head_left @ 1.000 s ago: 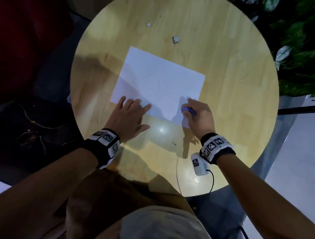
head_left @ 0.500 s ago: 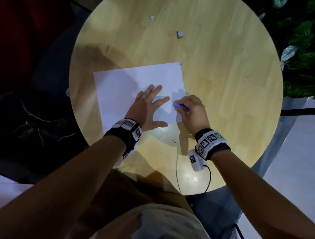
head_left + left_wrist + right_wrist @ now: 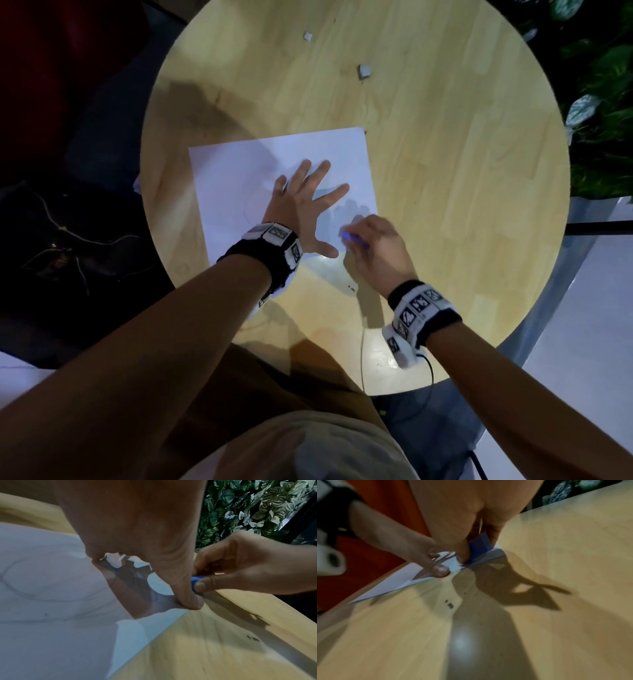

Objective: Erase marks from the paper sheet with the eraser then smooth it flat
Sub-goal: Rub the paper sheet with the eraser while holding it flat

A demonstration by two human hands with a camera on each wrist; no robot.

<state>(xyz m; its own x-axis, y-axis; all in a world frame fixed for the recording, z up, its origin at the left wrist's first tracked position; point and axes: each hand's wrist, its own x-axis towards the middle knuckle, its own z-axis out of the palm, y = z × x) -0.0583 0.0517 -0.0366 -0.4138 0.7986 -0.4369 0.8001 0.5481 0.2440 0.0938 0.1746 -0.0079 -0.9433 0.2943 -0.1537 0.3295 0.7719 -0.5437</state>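
Erasing was underway: the left hand (image 3: 298, 209), fingers spread wide, pinned the paper sheet (image 3: 233, 178) while the right hand (image 3: 376, 246) pinched the blue eraser (image 3: 480, 545) at the sheet's corner nearest the bench's near edge, so rubbing there likely came next.

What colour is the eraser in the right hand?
Blue; the eraser pinched by the right hand shows best in the right wrist view.

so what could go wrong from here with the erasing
The eraser in the right hand works right at the paper sheet's near corner; rubbing toward that free edge could crease or tear it. The left hand presses with spread fingers, but the corner beyond its thumb looks unpinned and may lift. Faint curved marks under the left wrist could be missed.
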